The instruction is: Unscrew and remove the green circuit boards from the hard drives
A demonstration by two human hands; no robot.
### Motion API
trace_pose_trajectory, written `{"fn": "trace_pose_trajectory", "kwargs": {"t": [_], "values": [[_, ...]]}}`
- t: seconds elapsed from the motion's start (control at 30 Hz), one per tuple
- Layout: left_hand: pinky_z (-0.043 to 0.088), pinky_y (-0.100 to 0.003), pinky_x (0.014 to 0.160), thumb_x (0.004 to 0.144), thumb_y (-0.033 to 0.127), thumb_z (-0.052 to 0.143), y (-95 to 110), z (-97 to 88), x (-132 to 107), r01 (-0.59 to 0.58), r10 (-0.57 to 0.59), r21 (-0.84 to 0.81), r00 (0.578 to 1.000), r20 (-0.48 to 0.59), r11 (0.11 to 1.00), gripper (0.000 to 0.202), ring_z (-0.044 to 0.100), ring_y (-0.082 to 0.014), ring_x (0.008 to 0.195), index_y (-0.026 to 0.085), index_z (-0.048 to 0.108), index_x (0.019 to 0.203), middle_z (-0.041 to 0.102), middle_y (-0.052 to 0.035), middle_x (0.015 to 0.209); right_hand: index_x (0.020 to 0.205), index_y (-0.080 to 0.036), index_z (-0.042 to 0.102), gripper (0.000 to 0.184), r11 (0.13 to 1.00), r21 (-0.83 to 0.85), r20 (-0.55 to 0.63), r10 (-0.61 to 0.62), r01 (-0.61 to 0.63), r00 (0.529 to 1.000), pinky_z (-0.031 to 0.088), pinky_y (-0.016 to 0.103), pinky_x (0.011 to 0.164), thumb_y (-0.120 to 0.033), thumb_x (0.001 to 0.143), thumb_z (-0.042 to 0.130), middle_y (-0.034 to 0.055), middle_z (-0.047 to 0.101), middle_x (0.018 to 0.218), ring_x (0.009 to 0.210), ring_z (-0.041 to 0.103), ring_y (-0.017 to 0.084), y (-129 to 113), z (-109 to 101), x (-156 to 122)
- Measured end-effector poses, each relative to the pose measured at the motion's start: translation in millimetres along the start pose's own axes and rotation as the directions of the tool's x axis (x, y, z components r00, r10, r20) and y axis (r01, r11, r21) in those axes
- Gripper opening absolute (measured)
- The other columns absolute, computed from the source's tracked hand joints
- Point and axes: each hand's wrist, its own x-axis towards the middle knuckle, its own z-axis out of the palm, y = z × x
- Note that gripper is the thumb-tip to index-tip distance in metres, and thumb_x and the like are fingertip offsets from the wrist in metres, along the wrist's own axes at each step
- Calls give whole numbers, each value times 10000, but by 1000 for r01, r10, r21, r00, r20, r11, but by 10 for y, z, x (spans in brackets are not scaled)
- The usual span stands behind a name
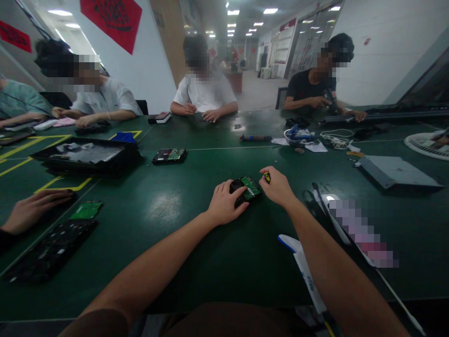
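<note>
My left hand [224, 203] is closed around the near-left side of a hard drive [251, 188] lying on the green table, thumb and fingers pressing on it. The drive has a black body, and its green circuit board faces up. Just right of the drive, my right hand [279, 188] is curled around a small screwdriver [267, 177] with a yellow and black handle. Its shaft and tip cannot be made out. A second hard drive [169, 156] with its board showing lies farther back, left of my hands.
At left are a black tray [87, 157] of parts, a green circuit board [86, 210], a black panel [51, 250] and another person's hand [38, 210]. A grey metal box [398, 171] and a bowl of cables [298, 135] stand at right. Several people sit opposite.
</note>
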Motion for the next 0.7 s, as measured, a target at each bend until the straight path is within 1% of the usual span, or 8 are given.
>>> {"fn": "trace_pose_trajectory", "kwargs": {"t": [0.07, 0.17, 0.3, 0.37, 0.43, 0.53, 0.63, 0.7], "values": [[341, -597, 1127, 930, 596, 579, -6, 1, 1, 2, -1, -6, 1000, 5, 1000, 598, 389, -394, 1393, 315, 547, 1457, 399, -142, 1519, 1137, -198, 640, 280, 999, 34, -67, 37, -35, 997, 500, 378, 910, -209, 876, 540, 95, 722, 1092, 985, 664, 243, 1, -48, 8], [341, -602, 1130, 912, 632, 590, -24, -10, 5, -4, 4, -11, 1000, 14, 1000, 634, 383, -397, 1398, 322, 540, 1462, 388, -141, 1524, 1206, -195, 621, 347, 997, 69, -179, 34, -22, 983, 495, 421, 974, -183, 871, 534, 103, 720, 1115, 1030, 663, 259, 1, -134, 12], [345, -595, 1133, 908, 637, 596, -58, -36, 19, -46, 47, -17, 998, 40, 999, 639, 385, -394, 1401, 331, 535, 1466, 378, -141, 1530, 1334, -181, 550, 420, 995, 51, -395, -62, 89, 916, 477, 466, 1053, -244, 919, 567, 140, 674, 1230, 1152, 630, 283, 12, -217, 1], [346, -589, 1136, 912, 624, 600, -70, -39, 27, -58, 59, -22, 997, 46, 998, 625, 386, -390, 1402, 336, 538, 1463, 378, -134, 1534, 1357, -190, 530, 431, 991, 36, -450, -99, 129, 888, 495, 474, 1042, -291, 942, 578, 152, 632, 1293, 1189, 613, 290, 21, -228, -6], [344, -587, 1139, 910, 613, 609, -74, -33, 33, -53, 54, -21, 998, 44, 998, 615, 385, -387, 1403, 339, 545, 1456, 385, -127, 1532, 1347, -211, 537, 413, 988, 33, -440, -123, 152, 889, 517, 478, 1019, -316, 950, 585, 149, 610, 1308, 1193, 612, 293, 26, -217, -13], [341, -588, 1139, 911, 602, 612, -68, -19, 36, -45, 46, -14, 998, 35, 999, 609, 386, -383, 1404, 335, 547, 1455, 394, -125, 1528, 1364, -229, 535, 426, 987, 13, -352, -143, 158, 925, 531, 486, 1005, -315, 949, 580, 144, 607, 1302, 1176, 623, 299, 14, -175, -25], [343, -590, 1137, 917, 602, 599, -59, -17, 32, -51, 51, -12, 998, 32, 999, 610, 392, -386, 1398, 322, 547, 1457, 394, -134, 1529, 1481, -251, 437, 556, 992, -38, -238, -123, 117, 964, 544, 492, 972, -276, 938, 553, 140, 618, 1327, 1112, 656, 301, -8, -143, -40], [343, -587, 1138, 920, 604, 592, -55, -22, 27, -55, 55, -11, 998, 28, 998, 607, 397, -385, 1393, 321, 548, 1456, 393, -136, 1529, 1537, -268, 364, 638, 994, -56, -184, -105, 96, 977, 546, 496, 968, -238, 924, 538, 129, 648, 1303, 1058, 681, 296, -20, -142, -48]]}}
